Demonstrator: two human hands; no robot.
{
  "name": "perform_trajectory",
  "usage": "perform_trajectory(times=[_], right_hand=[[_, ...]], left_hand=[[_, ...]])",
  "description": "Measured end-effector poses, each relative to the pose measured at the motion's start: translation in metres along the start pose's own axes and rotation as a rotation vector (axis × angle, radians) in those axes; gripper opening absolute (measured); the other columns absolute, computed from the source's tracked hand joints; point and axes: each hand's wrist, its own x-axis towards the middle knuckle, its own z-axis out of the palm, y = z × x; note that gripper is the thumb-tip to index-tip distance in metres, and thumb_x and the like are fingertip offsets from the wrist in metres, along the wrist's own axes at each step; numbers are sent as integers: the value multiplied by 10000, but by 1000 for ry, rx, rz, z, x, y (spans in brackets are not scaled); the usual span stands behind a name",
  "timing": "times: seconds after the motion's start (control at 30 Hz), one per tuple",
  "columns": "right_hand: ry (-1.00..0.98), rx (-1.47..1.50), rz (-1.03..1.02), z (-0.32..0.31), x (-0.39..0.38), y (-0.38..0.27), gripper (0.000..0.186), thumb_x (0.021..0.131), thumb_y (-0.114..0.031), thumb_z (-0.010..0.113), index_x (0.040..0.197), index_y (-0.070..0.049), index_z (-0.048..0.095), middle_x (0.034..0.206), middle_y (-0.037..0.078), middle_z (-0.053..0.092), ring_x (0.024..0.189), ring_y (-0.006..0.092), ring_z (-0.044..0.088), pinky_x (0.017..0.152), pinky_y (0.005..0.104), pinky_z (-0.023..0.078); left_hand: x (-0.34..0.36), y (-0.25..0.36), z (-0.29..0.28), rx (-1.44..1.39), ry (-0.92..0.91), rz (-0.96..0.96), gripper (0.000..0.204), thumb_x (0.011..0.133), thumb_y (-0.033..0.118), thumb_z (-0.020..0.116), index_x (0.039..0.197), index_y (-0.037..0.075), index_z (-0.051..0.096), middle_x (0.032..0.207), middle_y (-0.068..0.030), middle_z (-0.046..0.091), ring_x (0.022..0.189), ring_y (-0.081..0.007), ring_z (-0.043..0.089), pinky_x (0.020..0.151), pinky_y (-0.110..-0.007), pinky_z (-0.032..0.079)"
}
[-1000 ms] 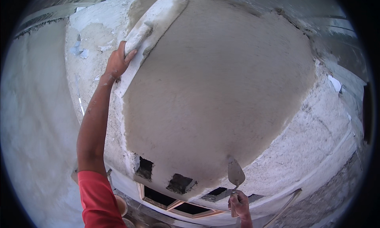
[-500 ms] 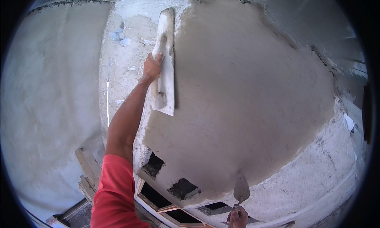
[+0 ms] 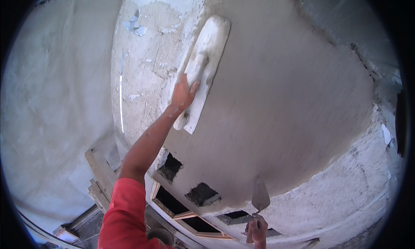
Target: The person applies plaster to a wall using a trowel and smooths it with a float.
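One float (image 3: 212, 61) in left grip (image 3: 183, 93), trowel (image 3: 260, 197) in right (image 3: 258, 228)

Wooden boards (image 3: 100, 193) sit on the grey floor (image 3: 90, 226); a round bucket (image 3: 171, 238), too.

A long whitish float (image 3: 210, 67) slants above a tip-up grey trowel (image 3: 261, 196).

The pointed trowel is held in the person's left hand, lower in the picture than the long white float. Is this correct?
Not quite: the pointed trowel is held in the person's right hand, as the head view shows. It is indeed lower in the picture than the long white float.
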Motion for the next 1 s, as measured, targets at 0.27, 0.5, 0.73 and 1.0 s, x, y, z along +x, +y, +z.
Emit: perform_trajectory(times=[0.27,0.5,0.73,1.0], right_hand=[[-132,58,47,21,-16,-5,311,929,-199,635,1134,17,546,656,66,597,518,144,590,468,290,488],[-170,-44,209,13,-39,25,177,967,-181,552,925,-9,563,661,67,597,506,136,578,457,295,494],[-326,-106,207,5,-18,33,368,896,-207,671,1145,42,565,722,63,629,563,128,601,498,288,501],[-400,-502,-50,-37,-17,175,282,927,-225,651,1119,-26,598,701,26,588,555,113,537,482,276,439]], left_hand=[[-179,-199,-25,50,173,-434,579,928,413,608,1249,-38,438,879,-325,652,850,-500,643,744,-530,512],[-440,-282,-85,720,-489,-802,635,959,236,517,1489,109,191,1499,-137,270,1318,-286,358,1082,-459,310],[-667,-225,-104,-1091,643,-1792,299,924,365,510,1142,166,561,1029,-51,564,817,-229,554,728,-391,517],[-725,-141,-111,-819,767,-1976,473,972,571,427,1149,170,604,936,-13,596,763,-202,579,737,-454,545]])
